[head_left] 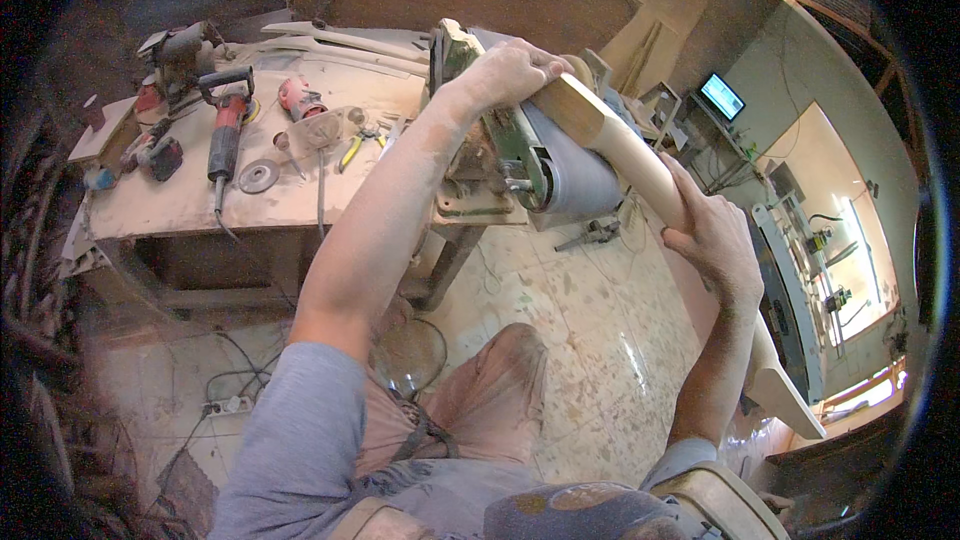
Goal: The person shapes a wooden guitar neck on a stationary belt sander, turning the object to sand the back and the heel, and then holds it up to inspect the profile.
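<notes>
A long, pale, curved wooden piece point(640, 172), shaped like a furniture leg, slants from the belt sander down to the right. Its squared upper end lies over the sander's grey belt point(572, 172); whether it touches the belt is hidden. My left hand point(512, 72) is closed over that upper end, fingers curled across the top. Further down, my right hand point(715, 240) wraps round the middle of the piece, thumb on the near side. The flared lower end passes behind my right forearm and comes out beside it. Fine dust coats both forearms.
A dusty workbench point(370, 195) at left bears a red-and-black angle grinder point(228, 125), another red power tool point(300, 98), yellow-handled pliers point(352, 150) and a grinding disc point(258, 176). Cables point(235, 372) and a power strip point(228, 406) lie on the floor. A lit screen point(722, 97) stands far right.
</notes>
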Available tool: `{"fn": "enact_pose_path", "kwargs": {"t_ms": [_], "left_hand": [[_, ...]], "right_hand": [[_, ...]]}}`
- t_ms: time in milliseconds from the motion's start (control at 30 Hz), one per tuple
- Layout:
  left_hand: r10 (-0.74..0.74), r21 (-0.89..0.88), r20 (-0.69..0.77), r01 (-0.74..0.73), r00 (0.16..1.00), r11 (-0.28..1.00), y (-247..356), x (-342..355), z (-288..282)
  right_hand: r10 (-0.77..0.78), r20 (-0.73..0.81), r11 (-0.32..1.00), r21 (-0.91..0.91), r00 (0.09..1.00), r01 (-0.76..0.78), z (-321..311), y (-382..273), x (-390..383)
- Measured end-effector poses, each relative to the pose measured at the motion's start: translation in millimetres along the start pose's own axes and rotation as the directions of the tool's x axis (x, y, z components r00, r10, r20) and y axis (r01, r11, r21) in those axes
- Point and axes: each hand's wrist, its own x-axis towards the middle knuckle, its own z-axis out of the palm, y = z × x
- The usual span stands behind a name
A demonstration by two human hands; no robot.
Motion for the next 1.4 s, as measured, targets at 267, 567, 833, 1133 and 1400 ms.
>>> {"fn": "enact_pose_path", "kwargs": {"t_ms": [267, 567, 833, 1133, 1400], "left_hand": [[-0.062, -0.730, -0.076, -0.013, 0.995, 0.683, 68, -27, -36], [0.232, -0.805, 0.594, 0.564, 0.771, 0.186, 176, -34, 47], [-0.056, -0.745, -0.089, -0.029, 0.995, 0.667, 209, -26, 57], [-0.318, -0.575, -0.428, 0.017, 0.846, 0.818, 180, -15, 25], [-0.413, -0.675, -0.273, 0.133, 0.869, 0.726, 154, -34, -16]], "right_hand": [[-0.133, -0.369, 0.982, 0.074, 0.920, 0.171, 14, 90, -2], [-0.489, -0.793, 0.856, -0.354, 0.363, 0.377, -9, 90, 30], [0.194, -0.657, 0.508, 0.703, 0.729, 0.498, -34, 49, 53], [-0.327, -0.212, 0.155, 0.950, 0.921, 0.273, -18, -10, 50], [-0.344, -0.107, 0.004, 0.993, 0.933, 0.116, -13, -47, 79]]}}
